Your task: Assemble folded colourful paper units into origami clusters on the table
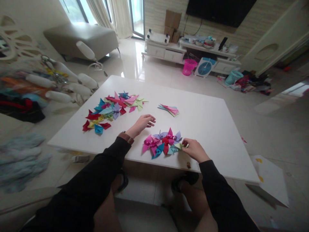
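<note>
In the head view, a white table (pixel 205 129) stretches out before the person. The right hand (pixel 193 149), over the table's near edge, has its thumb and fingers pinched on a pale-green origami figure (pixel 180 146). That piece sits at the right end of a cluster of origami figures (pixel 166 141) — magenta, red, blue, lilac and teal — just inside the table's near edge. The left hand (pixel 144 123) is open and holds nothing, its fingers loosely bent, near the table's middle; whether it touches the surface I cannot tell. A brown-strapped wristwatch (pixel 126 137) circles its wrist. Toward the table's far side lies a fan of folded paper strips (pixel 169 110), pink, blue and green. A larger heap of origami figures (pixel 113 108) spreads over the table's left part. Beyond the table's far edge stand a pink wastebasket (pixel 189 67) and a blue-and-white box fan (pixel 205 67) — both before a white TV cabinet (pixel 166 53).
</note>
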The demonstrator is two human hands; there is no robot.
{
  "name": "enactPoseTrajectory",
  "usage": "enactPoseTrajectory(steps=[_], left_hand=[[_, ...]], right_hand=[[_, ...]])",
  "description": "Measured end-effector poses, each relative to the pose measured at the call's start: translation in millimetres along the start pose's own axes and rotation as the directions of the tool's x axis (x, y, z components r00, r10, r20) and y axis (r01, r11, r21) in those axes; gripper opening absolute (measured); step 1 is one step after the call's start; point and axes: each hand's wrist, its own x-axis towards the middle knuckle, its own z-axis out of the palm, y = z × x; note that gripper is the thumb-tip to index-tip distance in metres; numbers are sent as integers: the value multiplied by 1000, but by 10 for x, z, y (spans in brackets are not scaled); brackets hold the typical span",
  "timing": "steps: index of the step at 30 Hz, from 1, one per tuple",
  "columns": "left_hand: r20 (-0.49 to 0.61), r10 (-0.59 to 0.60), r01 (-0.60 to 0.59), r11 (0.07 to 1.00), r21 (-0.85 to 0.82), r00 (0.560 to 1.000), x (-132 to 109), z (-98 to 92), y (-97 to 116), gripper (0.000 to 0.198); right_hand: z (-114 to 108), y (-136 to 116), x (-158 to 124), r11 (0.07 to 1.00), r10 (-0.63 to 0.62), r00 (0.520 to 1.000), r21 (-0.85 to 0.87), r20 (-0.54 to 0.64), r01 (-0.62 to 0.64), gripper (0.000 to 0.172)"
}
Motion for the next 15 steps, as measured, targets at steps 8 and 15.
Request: enactPoseTrajectory(steps=[8, 15], left_hand=[[-6, 0, 0, 1000, 2, 1000, -18, 0, 11, 15], [-1, -1, 1, 1000, 3, 1000, -1, 10, -1, 16]], right_hand=[[15, 144, 52, 1000, -4, 998, 19, -65, 6, 15], [4, 46, 41, 996, -59, 988, -72, -142, 49, 19]])
